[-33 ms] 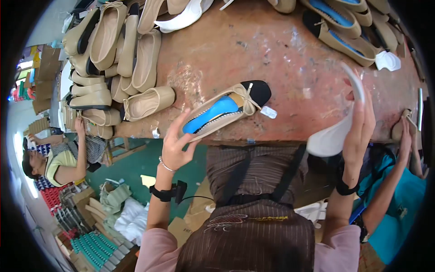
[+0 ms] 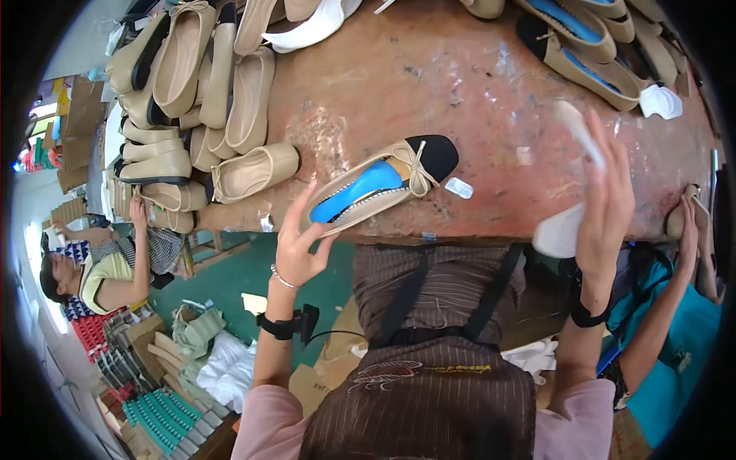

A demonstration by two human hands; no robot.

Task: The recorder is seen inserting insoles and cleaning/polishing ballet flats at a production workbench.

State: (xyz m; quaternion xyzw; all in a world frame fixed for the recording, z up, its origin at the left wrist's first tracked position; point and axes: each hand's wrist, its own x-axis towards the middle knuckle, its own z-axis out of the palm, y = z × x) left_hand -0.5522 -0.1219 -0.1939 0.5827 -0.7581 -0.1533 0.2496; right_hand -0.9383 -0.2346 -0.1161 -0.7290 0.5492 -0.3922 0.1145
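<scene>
My left hand (image 2: pixel 295 245) grips the heel end of a beige flat shoe (image 2: pixel 406 165) with a black toe, a small bow and a blue insole. The shoe lies tilted at the near edge of the worn red-brown table (image 2: pixel 475 84). To the right, my right hand (image 2: pixel 606 199) is raised over the table edge. It holds a bent white insole (image 2: pixel 560 230) that curves up past my fingers.
Several beige flats (image 2: pixel 230 100) are stacked at the table's left, and more shoes with blue insoles (image 2: pixel 583 46) lie at the far right. A small white tag (image 2: pixel 458 188) sits beside the held shoe. One person (image 2: pixel 107 276) reaches in at left, another's arm (image 2: pixel 675 291) at right.
</scene>
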